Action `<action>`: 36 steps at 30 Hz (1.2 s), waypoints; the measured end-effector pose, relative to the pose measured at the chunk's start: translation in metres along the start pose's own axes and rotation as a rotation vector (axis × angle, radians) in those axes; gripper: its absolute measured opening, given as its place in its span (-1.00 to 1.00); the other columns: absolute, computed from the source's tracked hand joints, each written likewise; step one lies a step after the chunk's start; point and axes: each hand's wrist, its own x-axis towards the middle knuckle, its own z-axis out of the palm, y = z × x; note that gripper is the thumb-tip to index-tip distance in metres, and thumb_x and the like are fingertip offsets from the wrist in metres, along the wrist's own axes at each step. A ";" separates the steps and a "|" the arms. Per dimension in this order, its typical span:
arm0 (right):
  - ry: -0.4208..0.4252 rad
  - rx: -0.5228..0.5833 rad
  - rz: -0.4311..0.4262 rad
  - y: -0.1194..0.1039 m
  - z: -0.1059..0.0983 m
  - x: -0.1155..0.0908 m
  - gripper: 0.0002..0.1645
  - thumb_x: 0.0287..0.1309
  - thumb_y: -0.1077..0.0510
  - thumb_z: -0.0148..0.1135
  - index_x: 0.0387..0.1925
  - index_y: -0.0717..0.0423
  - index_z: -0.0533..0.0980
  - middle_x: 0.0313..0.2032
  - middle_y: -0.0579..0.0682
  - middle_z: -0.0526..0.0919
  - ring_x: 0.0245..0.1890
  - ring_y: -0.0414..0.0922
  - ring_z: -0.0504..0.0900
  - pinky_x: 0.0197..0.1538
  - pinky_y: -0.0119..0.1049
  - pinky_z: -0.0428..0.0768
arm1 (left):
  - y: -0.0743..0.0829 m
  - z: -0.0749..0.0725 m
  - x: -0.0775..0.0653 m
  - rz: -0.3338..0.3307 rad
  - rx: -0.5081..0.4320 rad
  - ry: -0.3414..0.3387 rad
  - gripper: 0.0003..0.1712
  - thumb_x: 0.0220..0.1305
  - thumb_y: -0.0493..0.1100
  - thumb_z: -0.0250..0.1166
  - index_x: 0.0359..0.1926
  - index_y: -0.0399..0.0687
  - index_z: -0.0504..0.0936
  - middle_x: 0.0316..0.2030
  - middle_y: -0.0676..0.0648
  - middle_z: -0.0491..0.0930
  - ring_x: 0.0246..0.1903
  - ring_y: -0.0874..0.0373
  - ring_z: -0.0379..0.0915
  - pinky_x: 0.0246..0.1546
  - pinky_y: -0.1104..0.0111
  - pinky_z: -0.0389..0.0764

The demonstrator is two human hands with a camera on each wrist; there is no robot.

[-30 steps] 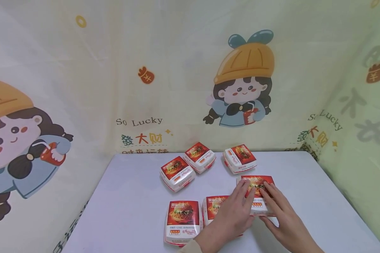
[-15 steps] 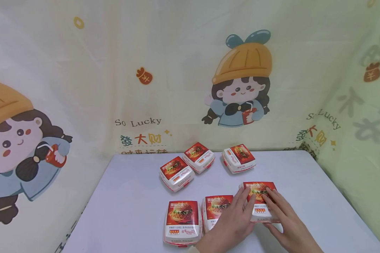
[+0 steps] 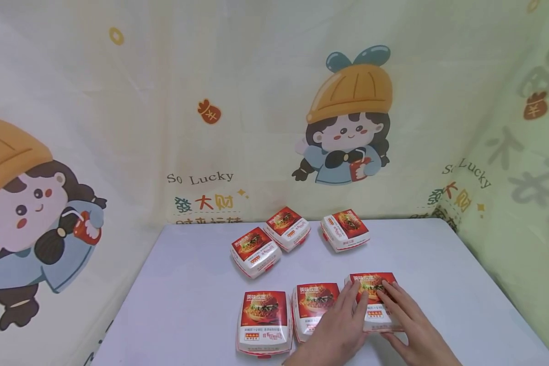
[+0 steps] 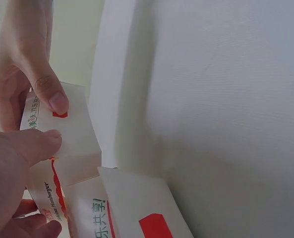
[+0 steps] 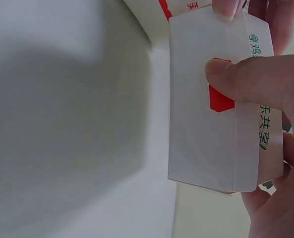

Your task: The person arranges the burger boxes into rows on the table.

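Both hands hold one white-and-red burger box (image 3: 376, 319) at the right end of the front row. My left hand (image 3: 337, 328) has its fingers on the lid's left part, and its thumb (image 4: 47, 144) lies on the near face. On the other side my right hand (image 3: 418, 328) grips the box, its thumb (image 5: 226, 74) pressing by the red tab (image 5: 221, 101). Left of it, another burger box (image 3: 314, 300) is partly hidden by my left hand. A further burger box (image 3: 263, 320) stands beside that one at the row's left end.
Farther back on the white table (image 3: 178, 290), two burger boxes, a nearer one (image 3: 256, 252) and a farther one (image 3: 289, 229), sit corner to corner at an angle. Another box (image 3: 346, 230) stands turned at the back right. A printed cloth (image 3: 256, 127) encloses the table's back and sides.
Both hands have drawn the held box toward me along the right side, level with the front row. The other boxes have stayed put.
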 end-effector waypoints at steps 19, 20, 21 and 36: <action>-0.029 -0.029 0.014 0.003 0.014 -0.007 0.27 -0.54 0.08 0.72 0.38 0.07 0.35 0.38 0.07 0.33 0.52 -0.50 -0.26 0.27 -0.80 -0.19 | -0.001 0.014 -0.005 -0.005 0.035 -0.020 -0.09 0.29 0.22 0.28 0.50 -0.07 0.18 0.51 -0.14 0.10 0.53 0.00 0.00 0.46 0.28 0.25; -0.027 -0.026 0.007 0.003 0.015 -0.008 0.27 -0.54 0.08 0.73 0.38 0.08 0.35 0.38 0.08 0.33 0.52 -0.50 -0.27 0.27 -0.82 -0.20 | -0.001 0.015 -0.005 -0.006 0.029 -0.023 -0.08 0.29 0.22 0.28 0.50 -0.07 0.17 0.51 -0.14 0.10 0.53 0.00 -0.01 0.47 0.28 0.25; -0.023 -0.024 -0.003 0.004 0.015 -0.008 0.27 -0.55 0.09 0.73 0.37 0.10 0.36 0.37 0.09 0.33 0.52 -0.50 -0.27 0.28 -0.84 -0.21 | -0.001 0.016 -0.006 -0.005 0.026 -0.025 -0.08 0.29 0.23 0.28 0.50 -0.07 0.17 0.51 -0.13 0.10 0.53 0.00 -0.01 0.47 0.28 0.24; -0.009 -0.016 -0.004 0.002 0.019 -0.012 0.28 -0.61 0.13 0.74 0.35 0.13 0.37 0.35 0.12 0.36 0.51 -0.50 -0.25 0.28 -0.86 -0.20 | 0.002 0.019 -0.007 -0.021 0.008 -0.050 -0.08 0.30 0.22 0.27 0.51 -0.06 0.15 0.53 -0.12 0.04 0.55 0.03 -0.07 0.49 0.30 0.19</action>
